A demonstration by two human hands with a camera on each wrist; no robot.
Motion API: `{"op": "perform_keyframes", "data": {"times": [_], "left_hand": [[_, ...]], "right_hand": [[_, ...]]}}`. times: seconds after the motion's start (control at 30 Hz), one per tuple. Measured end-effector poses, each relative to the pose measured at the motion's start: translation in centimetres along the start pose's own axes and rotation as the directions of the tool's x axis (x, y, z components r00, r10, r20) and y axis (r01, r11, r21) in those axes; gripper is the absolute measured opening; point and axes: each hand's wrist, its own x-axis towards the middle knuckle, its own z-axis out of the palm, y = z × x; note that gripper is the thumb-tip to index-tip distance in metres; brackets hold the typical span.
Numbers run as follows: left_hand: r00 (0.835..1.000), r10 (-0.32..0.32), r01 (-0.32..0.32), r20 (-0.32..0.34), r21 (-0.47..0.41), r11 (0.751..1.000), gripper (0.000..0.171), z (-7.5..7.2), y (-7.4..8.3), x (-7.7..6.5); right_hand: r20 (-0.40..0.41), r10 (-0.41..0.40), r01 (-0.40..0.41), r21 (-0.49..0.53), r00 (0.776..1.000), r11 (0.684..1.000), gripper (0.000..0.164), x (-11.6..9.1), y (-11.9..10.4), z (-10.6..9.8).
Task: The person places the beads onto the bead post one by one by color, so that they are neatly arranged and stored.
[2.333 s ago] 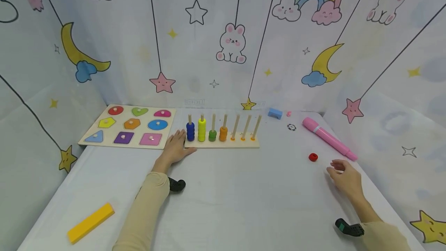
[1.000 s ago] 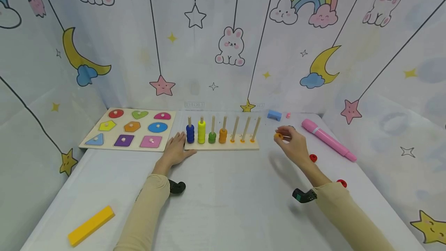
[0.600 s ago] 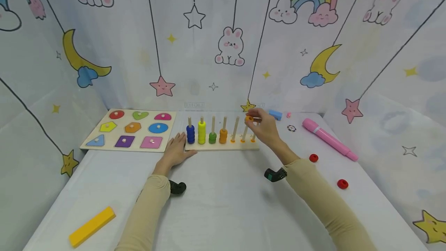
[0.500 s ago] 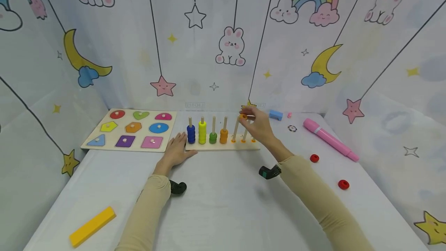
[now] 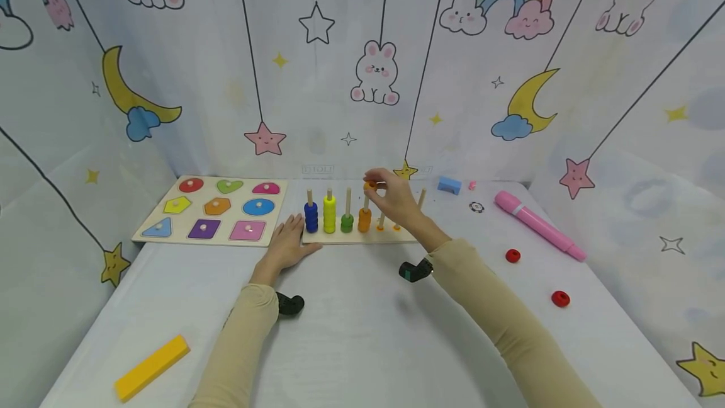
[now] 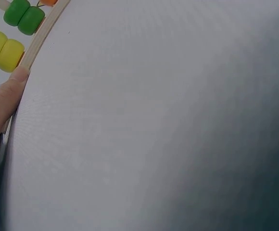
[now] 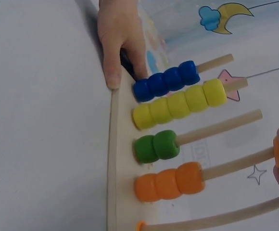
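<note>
My right hand point(image 5: 394, 197) pinches an orange bead point(image 5: 370, 186) between thumb and fingers, right at the top of the fourth peg from the left. Three orange beads point(image 7: 169, 183) are stacked low on that same peg. The pegs stand on a wooden counting board point(image 5: 362, 239). Further left it carries blue beads point(image 5: 311, 218), a taller stack of yellow beads point(image 5: 329, 215) and two green beads point(image 7: 156, 147). The pegs right of the orange stack bear no beads. At the board's left end rests my left hand point(image 5: 285, 245), fingers extended, thumb along its front edge.
Two red beads point(image 5: 512, 255) lie at the right, near a pink marker-shaped toy point(image 5: 538, 225). A blue block point(image 5: 449, 186) sits at the back. On the left are a shape puzzle board point(image 5: 217, 206) and a yellow bar point(image 5: 151, 368). Patterned cloth walls enclose the white table.
My right hand has come from the table's right side leftward to the orange peg, carrying the orange bead. A second red bead has come into sight at the right. The left hand stays put.
</note>
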Motion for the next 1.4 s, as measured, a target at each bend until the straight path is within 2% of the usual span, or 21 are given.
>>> {"op": "perform_keyframes", "data": {"times": [0.27,0.57,0.77,0.9,1.07,1.13,1.27,1.4], "left_hand": [[1.000,-0.002,0.002,-0.005,-0.007,1.000,0.087,0.0,0.1,-0.1],[1.000,0.006,-0.007,-0.015,-0.011,1.000,0.087,0.0,0.0,-0.1],[1.000,0.007,-0.007,-0.015,-0.007,1.000,0.087,-0.1,0.0,-0.1],[1.000,0.009,-0.009,-0.014,-0.005,1.000,0.087,-0.2,0.0,-0.1],[1.000,0.008,-0.008,-0.013,0.000,1.000,0.087,-0.1,-0.1,-0.1],[1.000,0.005,-0.005,-0.011,0.007,1.000,0.087,0.0,-0.2,0.0],[1.000,0.005,-0.005,-0.009,0.005,1.000,0.087,0.0,-0.3,0.1],[1.000,0.011,-0.011,-0.009,0.006,1.000,0.087,0.0,-0.4,0.1]], "right_hand": [[0.023,0.002,-0.002,-0.006,1.000,1.000,0.033,0.3,-0.3,0.0],[-0.016,0.003,-0.003,-0.006,1.000,1.000,0.035,0.2,-0.1,-0.6],[-0.068,0.058,-0.053,0.074,0.996,0.996,0.032,-0.7,0.6,-2.2],[-0.147,0.073,-0.052,0.143,0.986,0.988,0.030,-2.1,1.8,-4.2],[-0.239,0.123,-0.081,0.179,0.963,0.981,0.030,-4.6,1.8,-7.7],[-0.258,0.153,-0.117,0.147,0.954,0.982,0.029,-5.8,1.9,-8.9],[-0.258,0.213,-0.197,0.084,0.943,0.977,0.029,-8.8,5.1,-10.3],[-0.216,0.279,-0.287,-0.005,0.936,0.958,0.030,-11.9,8.0,-11.5]]}}
